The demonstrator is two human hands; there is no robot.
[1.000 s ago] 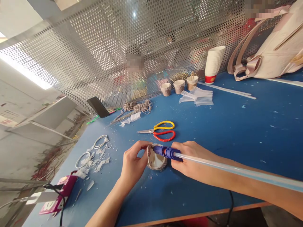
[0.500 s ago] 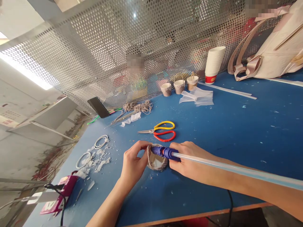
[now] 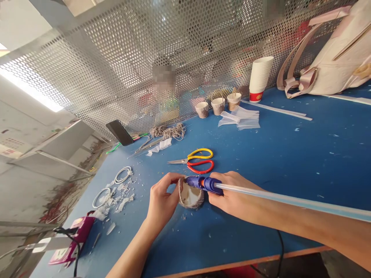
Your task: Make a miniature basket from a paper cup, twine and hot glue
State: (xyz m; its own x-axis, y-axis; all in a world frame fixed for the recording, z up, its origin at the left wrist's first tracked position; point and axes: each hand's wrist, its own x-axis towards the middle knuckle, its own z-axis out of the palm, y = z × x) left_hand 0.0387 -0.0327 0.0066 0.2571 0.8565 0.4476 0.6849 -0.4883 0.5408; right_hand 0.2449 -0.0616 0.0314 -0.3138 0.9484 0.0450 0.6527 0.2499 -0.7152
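My left hand (image 3: 164, 195) pinches the left rim of a small cord-wrapped cup (image 3: 191, 197), whose pale inside faces up. My right hand (image 3: 227, 193) is wrapped round a blue glue gun (image 3: 207, 184) with a long translucent glue stick (image 3: 275, 199) running out of its back toward the right. The gun's tip is at the cup's left rim, close to my left fingertips, and its body crosses over the cup's far side. Just beyond the cup lie scissors (image 3: 199, 160) with one yellow and one red handle.
Three small cups (image 3: 218, 106), white strips (image 3: 242, 117), a paper cup stack (image 3: 261, 79) and a bag (image 3: 333, 61) stand along the mesh screen (image 3: 121, 58). Cord (image 3: 168, 132), a phone (image 3: 119, 132), white rings (image 3: 123, 175), scraps and a magenta power strip (image 3: 77, 235) are leftward.
The glue gun and my right hand have shifted slightly right relative to the cup. My left hand still holds the cup; the whole view has moved a little.
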